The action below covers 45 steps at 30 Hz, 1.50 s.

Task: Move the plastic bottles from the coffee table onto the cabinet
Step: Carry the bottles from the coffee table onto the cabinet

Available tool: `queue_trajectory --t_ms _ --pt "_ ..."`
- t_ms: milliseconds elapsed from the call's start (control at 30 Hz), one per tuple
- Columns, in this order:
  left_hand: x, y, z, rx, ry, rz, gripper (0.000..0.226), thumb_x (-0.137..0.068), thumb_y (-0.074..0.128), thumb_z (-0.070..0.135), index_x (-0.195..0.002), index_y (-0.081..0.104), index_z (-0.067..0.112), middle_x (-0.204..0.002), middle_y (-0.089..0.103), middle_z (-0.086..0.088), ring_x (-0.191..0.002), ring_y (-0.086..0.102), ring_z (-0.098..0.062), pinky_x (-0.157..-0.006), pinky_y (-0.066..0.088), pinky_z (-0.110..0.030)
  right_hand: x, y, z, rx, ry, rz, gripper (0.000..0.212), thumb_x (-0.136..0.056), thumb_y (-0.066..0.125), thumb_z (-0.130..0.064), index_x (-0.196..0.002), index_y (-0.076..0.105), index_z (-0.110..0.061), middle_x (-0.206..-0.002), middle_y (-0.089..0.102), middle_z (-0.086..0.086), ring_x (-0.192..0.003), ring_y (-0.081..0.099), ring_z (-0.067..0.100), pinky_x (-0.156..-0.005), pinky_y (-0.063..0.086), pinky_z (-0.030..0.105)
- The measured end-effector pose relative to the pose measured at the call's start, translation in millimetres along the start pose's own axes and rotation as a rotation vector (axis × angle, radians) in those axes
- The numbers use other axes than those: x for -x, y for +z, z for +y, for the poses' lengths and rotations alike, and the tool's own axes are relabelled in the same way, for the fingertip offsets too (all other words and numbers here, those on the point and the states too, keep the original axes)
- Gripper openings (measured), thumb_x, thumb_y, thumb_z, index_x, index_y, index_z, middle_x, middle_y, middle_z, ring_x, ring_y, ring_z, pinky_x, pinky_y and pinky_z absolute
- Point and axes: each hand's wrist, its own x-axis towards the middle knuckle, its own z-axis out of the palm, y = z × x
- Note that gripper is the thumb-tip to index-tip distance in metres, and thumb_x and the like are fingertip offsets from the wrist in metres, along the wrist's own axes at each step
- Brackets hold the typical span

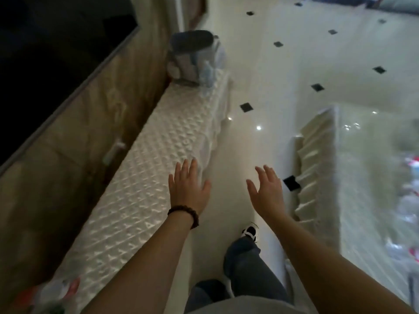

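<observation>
Both my hands are stretched out in front of me, fingers straight and holding nothing. My left hand [187,188], with a dark bead bracelet on the wrist, hovers over the front edge of the long cabinet [140,177], which has a white quilted cover. My right hand [266,191] is over the floor between the cabinet and the coffee table [362,177]. Blurred plastic bottles [408,200] with red labels lie at the coffee table's right side. More blurred bottles [56,293] lie on the cabinet's near end, bottom left.
A grey bucket-like container [192,55] with pale items stands on the cabinet's far end. A dark TV screen [45,64] hangs on the wall at left. The glossy white tiled floor [260,87] runs between cabinet and coffee table; my legs and a shoe [249,232] stand there.
</observation>
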Motion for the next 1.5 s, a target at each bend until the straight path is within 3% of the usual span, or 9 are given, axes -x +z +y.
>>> queue_trajectory --t_ms 267,367,500,600,767,1133,1500 --pt "-78.7 71.0 153.7 -0.052 0.298 -0.149 0.069 -0.091 0.04 0.05 -0.149 0.013 0.024 -0.157 0.015 -0.003 -0.145 0.006 -0.021 -0.117 0.006 -0.043 -52.9 -68.9 118.1 -0.11 0.289 0.179 0.05 -0.094 0.047 -0.037 -0.137 0.043 -0.012 -0.146 0.036 0.012 -0.134 0.034 0.031 -0.111 0.029 0.046" --pt "-112.1 98.9 214.7 -0.073 0.374 -0.201 0.069 -0.092 0.039 0.049 -0.15 0.01 0.024 -0.158 0.012 -0.003 -0.145 0.004 -0.021 -0.117 0.005 -0.044 -89.7 -94.6 166.2 -0.137 0.399 0.199 0.049 -0.095 0.045 -0.037 -0.137 0.042 -0.012 -0.147 0.036 0.012 -0.137 0.03 0.029 -0.113 0.025 0.046" --pt "-156.7 136.7 301.5 -0.127 0.484 -0.247 0.069 -0.092 0.038 0.05 -0.15 0.01 0.023 -0.158 0.013 -0.004 -0.145 0.005 -0.022 -0.117 0.007 -0.044 -134.4 -122.8 229.9 -0.124 0.511 0.187 0.058 -0.092 0.026 -0.049 -0.14 0.038 -0.02 -0.153 0.029 0.007 -0.143 0.017 0.025 -0.116 0.018 0.046" --pt "-178.7 161.2 369.5 -0.133 0.571 -0.303 0.069 -0.093 0.037 0.05 -0.15 0.009 0.023 -0.158 0.011 -0.004 -0.145 0.004 -0.022 -0.117 0.006 -0.044 -156.2 -158.3 264.5 -0.211 0.603 0.273 0.05 -0.097 0.042 -0.036 -0.142 0.036 -0.016 -0.155 0.025 0.008 -0.144 0.016 0.024 -0.118 0.014 0.043" --pt "-189.0 194.6 457.5 -0.142 0.711 -0.405 0.069 -0.094 0.036 0.05 -0.15 0.007 0.023 -0.159 0.007 -0.002 -0.146 0.0 -0.018 -0.118 0.005 -0.044 -168.6 -199.1 320.4 -0.256 0.741 0.377 0.049 -0.096 0.045 -0.034 -0.141 0.038 -0.016 -0.154 0.026 0.008 -0.143 0.018 0.024 -0.117 0.017 0.042" --pt "-227.9 274.0 610.7 -0.174 0.974 -0.559 0.068 -0.093 0.037 0.049 -0.149 0.01 0.022 -0.158 0.01 -0.004 -0.145 0.003 -0.02 -0.117 0.008 -0.045 -191.0 -248.5 411.5 -0.3 1.017 0.59 0.051 -0.095 0.047 -0.032 -0.141 0.036 -0.014 -0.153 0.028 0.009 -0.142 0.021 0.027 -0.113 0.027 0.049" --pt "-326.4 366.1 782.9 -0.341 1.381 -0.788 0.067 -0.093 0.04 0.049 -0.149 0.014 0.021 -0.157 0.015 -0.004 -0.145 0.009 -0.021 -0.117 0.012 -0.045 -308.4 -284.0 470.2 -0.393 1.45 0.814 0.052 -0.094 0.048 -0.031 -0.142 0.036 -0.015 -0.152 0.03 0.008 -0.14 0.027 0.028 -0.112 0.028 0.049"
